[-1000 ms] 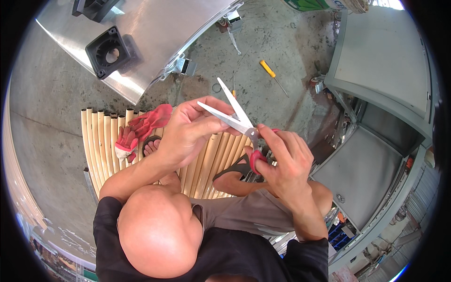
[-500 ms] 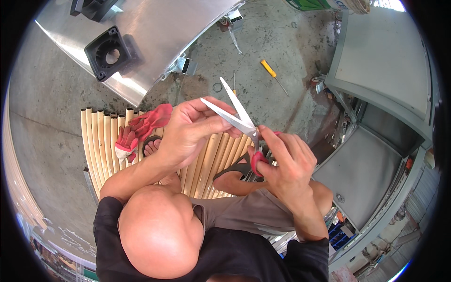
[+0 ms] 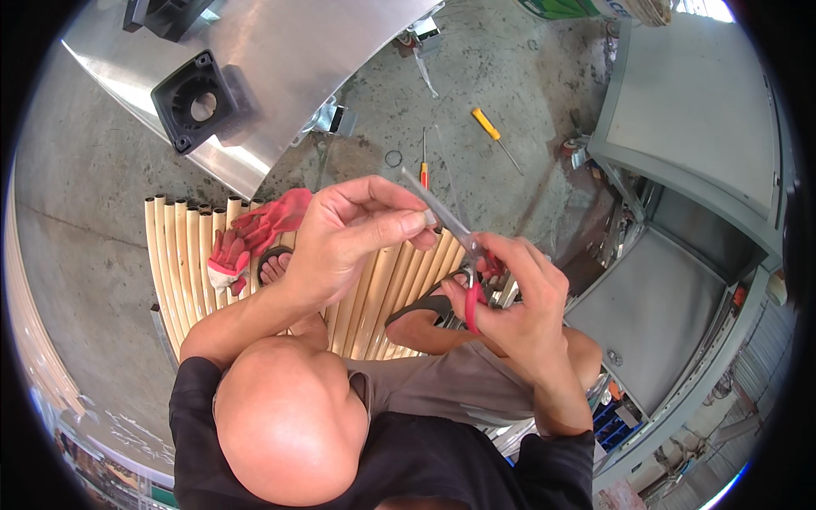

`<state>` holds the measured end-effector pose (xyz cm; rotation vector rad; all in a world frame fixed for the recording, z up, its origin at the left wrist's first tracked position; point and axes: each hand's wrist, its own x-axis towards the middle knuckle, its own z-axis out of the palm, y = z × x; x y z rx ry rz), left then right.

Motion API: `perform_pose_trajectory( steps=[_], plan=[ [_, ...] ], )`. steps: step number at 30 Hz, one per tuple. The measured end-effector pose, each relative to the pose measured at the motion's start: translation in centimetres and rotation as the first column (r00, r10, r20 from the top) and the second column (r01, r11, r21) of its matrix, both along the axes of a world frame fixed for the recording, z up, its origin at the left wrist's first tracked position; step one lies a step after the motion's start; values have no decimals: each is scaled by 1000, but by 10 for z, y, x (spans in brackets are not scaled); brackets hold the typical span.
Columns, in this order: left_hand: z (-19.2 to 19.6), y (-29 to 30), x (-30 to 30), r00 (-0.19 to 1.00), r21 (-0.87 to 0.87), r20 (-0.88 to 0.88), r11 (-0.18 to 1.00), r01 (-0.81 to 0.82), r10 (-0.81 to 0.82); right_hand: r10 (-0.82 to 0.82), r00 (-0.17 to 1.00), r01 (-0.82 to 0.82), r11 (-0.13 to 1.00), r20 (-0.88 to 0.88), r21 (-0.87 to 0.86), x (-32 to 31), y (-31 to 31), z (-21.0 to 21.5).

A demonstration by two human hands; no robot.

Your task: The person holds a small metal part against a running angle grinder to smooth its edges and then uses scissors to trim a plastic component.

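Observation:
My right hand (image 3: 523, 302) grips the red handles of a pair of scissors (image 3: 470, 299). The grey blades (image 3: 438, 208) lie together and point up and to the left. My left hand (image 3: 353, 234) is curled just left of the blades, thumb and forefinger pinched against them on what looks like a thin, almost see-through strip (image 3: 449, 174); the strip is too faint to make out clearly. Both hands are held above my knees and a sandalled foot (image 3: 274, 265).
A row of cream tubes (image 3: 183, 255) lies on the concrete floor, with red work gloves (image 3: 255, 234) on it. Beyond are a metal sheet (image 3: 314, 59) bearing a black square flange (image 3: 200, 102), a yellow-handled screwdriver (image 3: 486, 123), a small orange-handled tool (image 3: 423, 174) and a ring (image 3: 393, 158). A grey cabinet (image 3: 697, 127) stands to the right.
The scissor blades, spread in a V before, have come together. My left hand's fingers have slid along to pinch at the blades.

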<state>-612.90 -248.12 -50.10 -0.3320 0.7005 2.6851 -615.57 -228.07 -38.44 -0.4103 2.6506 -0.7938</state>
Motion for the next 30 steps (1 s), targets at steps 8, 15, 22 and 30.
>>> perform_pose_trajectory(
  steps=[8,15,22,30],
  plan=[
    [4,0,0,999,-25,39,1000,2,-1,-1,994,-3,999,110,34,-5,-8,3],
    [-1,3,1,974,-83,-72,974,211,-217,-61,691,445,822,720,-357,-11,14,1],
    [7,-2,1,958,-169,-153,961,218,-244,-127,764,477,772,633,-420,-11,18,-11],
    [-4,5,0,977,-221,-89,960,169,-193,325,907,-350,935,-269,-50,-14,-8,-15]
  ],
)
